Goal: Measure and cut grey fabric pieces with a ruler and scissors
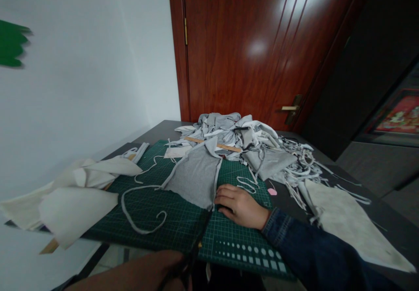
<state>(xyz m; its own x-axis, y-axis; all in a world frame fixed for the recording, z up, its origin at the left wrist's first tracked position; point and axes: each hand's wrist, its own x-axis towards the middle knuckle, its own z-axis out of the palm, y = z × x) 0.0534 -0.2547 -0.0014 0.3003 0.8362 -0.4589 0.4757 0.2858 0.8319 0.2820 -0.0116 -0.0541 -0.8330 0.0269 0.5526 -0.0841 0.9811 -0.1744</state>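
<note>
A grey fabric piece lies flat on the green cutting mat, with a thin grey strip curling off its left side. My right hand, in a dark denim sleeve, rests palm down on the mat. Its fingers are stretched out and touch the fabric's lower right edge. My left hand is blurred at the bottom edge and seems closed on dark scissors. Their blades point up toward the fabric's lower corner.
A heap of grey and white scraps and strips covers the far side of the dark table, with a wooden ruler across it. White fabric pieces lie at the left and another at the right. A small pink chip sits beside the mat. A red-brown door stands behind.
</note>
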